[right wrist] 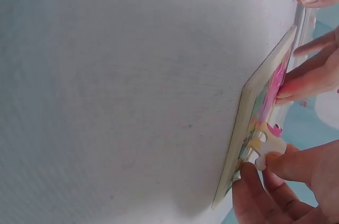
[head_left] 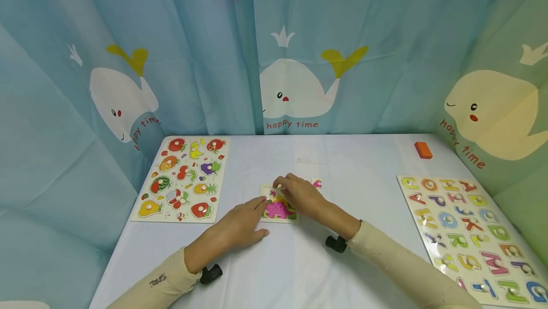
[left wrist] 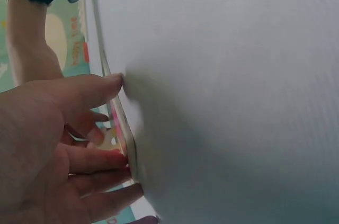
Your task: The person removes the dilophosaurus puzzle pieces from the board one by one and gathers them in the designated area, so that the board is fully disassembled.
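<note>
Letter board [head_left: 469, 247] right, fruit board [head_left: 180, 185] left. Between them the left hand [head_left: 240, 223], fingers extended, touches the dinosaur puzzle [head_left: 277, 210]; the right hand [head_left: 301, 196] blocks its far right. Orange block [head_left: 423, 150] far right. The right hand pinches a puzzle piece [right wrist: 273, 144].

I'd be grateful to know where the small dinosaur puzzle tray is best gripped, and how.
I'd pinch the tray by its pale border at the near right corner, coming from the right. It lies flat, so the low outer edge is what offers purchase, and that corner is clear of the left hand and right hand.
</note>
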{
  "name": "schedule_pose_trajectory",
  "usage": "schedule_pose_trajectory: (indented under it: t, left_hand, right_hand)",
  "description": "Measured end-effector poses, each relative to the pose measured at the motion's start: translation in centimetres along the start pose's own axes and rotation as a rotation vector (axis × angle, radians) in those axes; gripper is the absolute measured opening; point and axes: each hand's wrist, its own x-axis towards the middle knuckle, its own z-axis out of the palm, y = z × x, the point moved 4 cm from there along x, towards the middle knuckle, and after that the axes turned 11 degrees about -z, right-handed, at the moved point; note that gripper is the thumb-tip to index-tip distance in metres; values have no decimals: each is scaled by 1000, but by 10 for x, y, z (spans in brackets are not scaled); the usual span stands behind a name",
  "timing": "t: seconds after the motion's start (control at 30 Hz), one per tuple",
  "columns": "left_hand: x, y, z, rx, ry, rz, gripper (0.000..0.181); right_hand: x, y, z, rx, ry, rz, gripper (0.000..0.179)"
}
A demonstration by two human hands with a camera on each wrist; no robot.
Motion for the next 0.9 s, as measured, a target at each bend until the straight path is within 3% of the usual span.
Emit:
schedule_pose_trajectory:
  t: [0.27, 0.5, 0.73, 0.9]
  left_hand:
    - [1, 8, 5, 31, 60, -6, 70]
    - [2, 10, 7, 73, 74, -10, 68]
    - [1, 11, 6, 63, 67, -10, 67]
    - [-1, 10, 5, 52, 61, -15, 66]
  right_hand:
    - [0, 0, -3, 4, 5, -4, 22]
    - [1, 4, -14, 136, -10, 63, 23]
    - [-10, 31, -56, 184, 60, 104, 9]
    - [-35, 69, -88, 207, -1, 190, 8]
